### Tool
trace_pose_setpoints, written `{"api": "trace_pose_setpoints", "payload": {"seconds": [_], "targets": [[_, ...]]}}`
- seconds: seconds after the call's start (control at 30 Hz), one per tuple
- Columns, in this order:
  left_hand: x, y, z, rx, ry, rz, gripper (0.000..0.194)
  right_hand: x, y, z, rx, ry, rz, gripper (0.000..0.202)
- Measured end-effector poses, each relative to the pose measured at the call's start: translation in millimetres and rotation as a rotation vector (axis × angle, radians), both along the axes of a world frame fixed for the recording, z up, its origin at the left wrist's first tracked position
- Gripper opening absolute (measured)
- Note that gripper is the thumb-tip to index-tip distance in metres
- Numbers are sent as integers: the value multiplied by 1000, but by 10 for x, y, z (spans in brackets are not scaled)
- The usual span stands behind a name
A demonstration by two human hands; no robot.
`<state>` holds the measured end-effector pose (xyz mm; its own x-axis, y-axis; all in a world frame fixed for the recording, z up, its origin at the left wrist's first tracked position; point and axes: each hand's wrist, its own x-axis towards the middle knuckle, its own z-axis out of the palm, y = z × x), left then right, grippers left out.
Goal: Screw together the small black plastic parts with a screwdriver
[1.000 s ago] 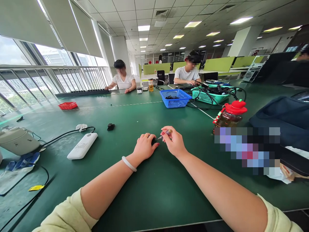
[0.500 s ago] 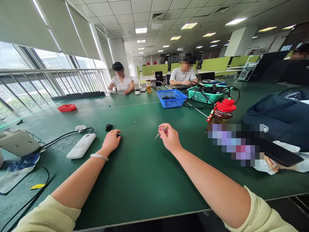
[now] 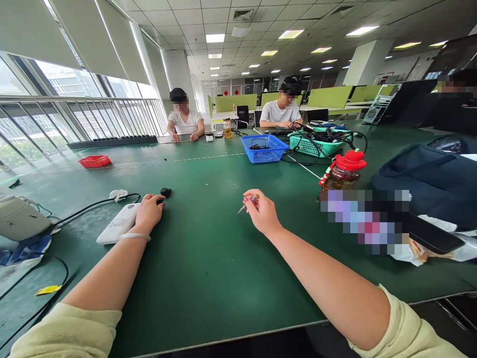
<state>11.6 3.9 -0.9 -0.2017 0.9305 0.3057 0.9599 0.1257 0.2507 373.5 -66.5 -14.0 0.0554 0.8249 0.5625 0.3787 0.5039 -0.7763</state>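
My right hand (image 3: pixel 264 211) is closed in a pinch around a slim pen-like tool (image 3: pixel 246 204) with a brownish end; its thin tip points down and left, just above the table. On the left, my left hand (image 3: pixel 149 213) has its fingers curled together near the tabletop. A small black piece (image 3: pixel 160 201) shows at its fingertips, its kind unclear. Just beyond lies another small black object (image 3: pixel 166 192). The white power bank (image 3: pixel 116 226) lies beside my left hand, partly covered by it, with a black cable (image 3: pixel 87 208) running behind.
A red tray (image 3: pixel 95 161), a blue basket (image 3: pixel 264 149) and a green basket (image 3: pixel 316 144) with cables stand farther back. At right are a red-lidded bottle (image 3: pixel 341 174) and a dark bag (image 3: pixel 432 184). Two people sit across the green table (image 3: pixel 223 278).
My left hand has moved left, toward the power bank, with the small black piece at its fingertips. My right hand keeps the pen-like tool in nearly the same place. The view has shifted slightly.
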Motion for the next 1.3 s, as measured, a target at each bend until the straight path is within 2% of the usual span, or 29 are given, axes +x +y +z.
{"api": "trace_pose_setpoints", "payload": {"seconds": [0.13, 0.2, 0.33, 0.53, 0.63, 0.87, 1.07, 1.3], "targets": [[-95, -50, 101, 160, -142, 41, 36, -24, -15, -9, 3, 6, 30, 22], [-148, -81, 152, 188, -176, 40, 35, -31, -21, -14, 4, 5, 34, 22], [-235, -138, 207, 144, -192, -6, 39, -38, -29, -18, 1, 1, 30, 22], [-276, -199, 205, 15, -205, -89, 45, -27, -29, -20, -11, -4, 13, 25], [-256, -215, 213, -15, -220, -77, 47, -26, -29, -16, -12, 0, 12, 26], [-238, -194, 234, -82, -105, -27, 42, -36, -32, -23, -6, -3, 21, 24], [-271, -175, 216, -60, -62, -38, 39, -32, -39, -17, -9, -10, 29, 22], [-295, -167, 234, -125, -23, -46, 42, -30, -38, -13, -16, -1, 23, 23]]}}
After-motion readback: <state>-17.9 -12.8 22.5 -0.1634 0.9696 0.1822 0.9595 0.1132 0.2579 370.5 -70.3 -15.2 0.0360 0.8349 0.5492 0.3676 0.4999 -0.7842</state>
